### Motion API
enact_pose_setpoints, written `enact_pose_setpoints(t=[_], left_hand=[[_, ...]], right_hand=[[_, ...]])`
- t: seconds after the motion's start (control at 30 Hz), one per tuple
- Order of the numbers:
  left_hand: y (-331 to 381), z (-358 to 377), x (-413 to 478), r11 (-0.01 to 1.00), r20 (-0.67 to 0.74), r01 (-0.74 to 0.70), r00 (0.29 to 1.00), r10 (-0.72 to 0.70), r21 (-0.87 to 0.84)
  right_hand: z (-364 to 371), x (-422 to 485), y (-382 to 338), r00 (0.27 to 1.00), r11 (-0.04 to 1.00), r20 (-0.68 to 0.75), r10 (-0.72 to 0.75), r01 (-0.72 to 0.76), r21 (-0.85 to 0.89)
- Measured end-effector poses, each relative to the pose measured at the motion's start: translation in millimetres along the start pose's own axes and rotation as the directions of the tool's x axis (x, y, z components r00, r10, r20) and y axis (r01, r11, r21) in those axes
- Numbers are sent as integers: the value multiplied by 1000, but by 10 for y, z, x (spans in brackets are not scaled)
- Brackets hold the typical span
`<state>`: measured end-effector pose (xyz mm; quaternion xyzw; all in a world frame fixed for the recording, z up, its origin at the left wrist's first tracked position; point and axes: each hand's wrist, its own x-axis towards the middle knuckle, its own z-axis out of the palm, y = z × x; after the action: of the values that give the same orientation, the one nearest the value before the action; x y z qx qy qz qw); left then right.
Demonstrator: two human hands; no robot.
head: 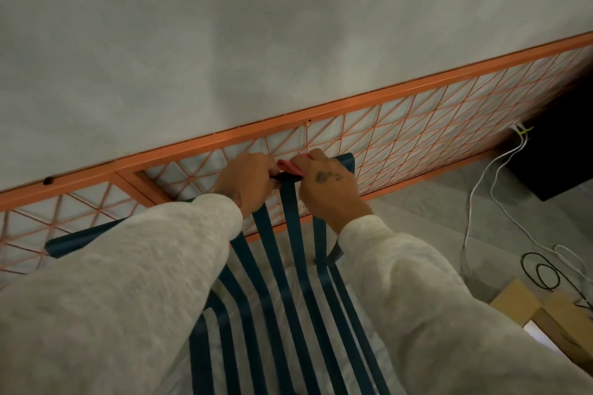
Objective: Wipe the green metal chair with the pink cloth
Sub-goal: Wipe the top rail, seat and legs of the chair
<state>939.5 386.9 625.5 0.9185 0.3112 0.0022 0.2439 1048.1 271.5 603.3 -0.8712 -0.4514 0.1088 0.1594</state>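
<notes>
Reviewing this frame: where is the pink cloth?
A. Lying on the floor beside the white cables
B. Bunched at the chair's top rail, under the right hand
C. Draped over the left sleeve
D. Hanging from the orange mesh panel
B. The pink cloth shows as a small bunch under the fingers of the right hand, at the top rail of the chair, beside the left hand.

We find no text, label, brand or number that can be read anywhere in view. The one mark we can point to is a dark tattoo on the back of the right hand (327, 183) (near one o'clock from the centre), too blurred to read as letters.
</notes>
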Motion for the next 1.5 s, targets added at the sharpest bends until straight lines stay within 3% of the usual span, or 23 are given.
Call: enact_pose_setpoints(t=[0.13,0.23,0.33,0.43,0.6,0.77,0.97,1.3,1.5], left_hand=[[-22,7,11,1000,9,5,1000,-5,15],[-18,12,-6,1000,11,12,1000,-12,-1],[-58,-44,-117,1000,55,8,998,-8,-7],[-59,-171,-358,997,22,-13,1000,15,-81],[-126,-379,-1144,964,-49,21,998,-35,-264],[-305,-501,-2062,928,-27,13,999,-25,-373],[-417,-954,-2833,908,-135,-80,991,26,-411],[-237,-1407,-3511,876,-224,-153,973,53,-458],[-134,-1446,-3512,883,-243,-178,967,76,-435]], right_hand=[[-62,-49,227,981,983,-74,182,-182,12],[106,-181,11,984,985,-113,139,-125,123],[100,-295,-123,996,954,-22,89,-79,288],[-121,-449,-148,980,828,146,136,-193,527],[-283,-1186,-430,968,650,158,196,-249,718],[-392,-1942,-811,956,586,62,286,-226,778],[-704,-2706,-1259,950,507,-28,312,-142,850],[-1130,-3384,-1645,922,499,-194,335,1,866],[-1263,-3569,-1373,824,404,-280,492,69,912]])
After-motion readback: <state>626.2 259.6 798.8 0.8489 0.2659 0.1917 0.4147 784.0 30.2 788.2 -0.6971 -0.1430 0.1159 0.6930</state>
